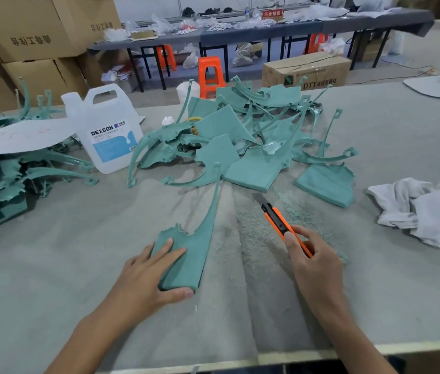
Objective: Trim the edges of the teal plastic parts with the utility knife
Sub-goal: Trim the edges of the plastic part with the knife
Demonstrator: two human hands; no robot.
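The table's (pixel 51 306) pale near edge ran just below the teal part (pixel 186 263), which lay flat under the left hand (pixel 146 276), fingers spread on top and thumb laid along its near end. Right of the part, across a strip strewn with teal shavings (pixel 254 228), the right hand (pixel 313 263) curled round the utility knife (pixel 275 217), blade out, clear of the part. Beyond the part sprawled a pile of teal parts (pixel 240 141). Beyond-left stood a white jug (pixel 108 130), its contents unreadable. Left of the part, another stack (pixel 6 182) ran off-frame under a grey sheet (pixel 24 136).
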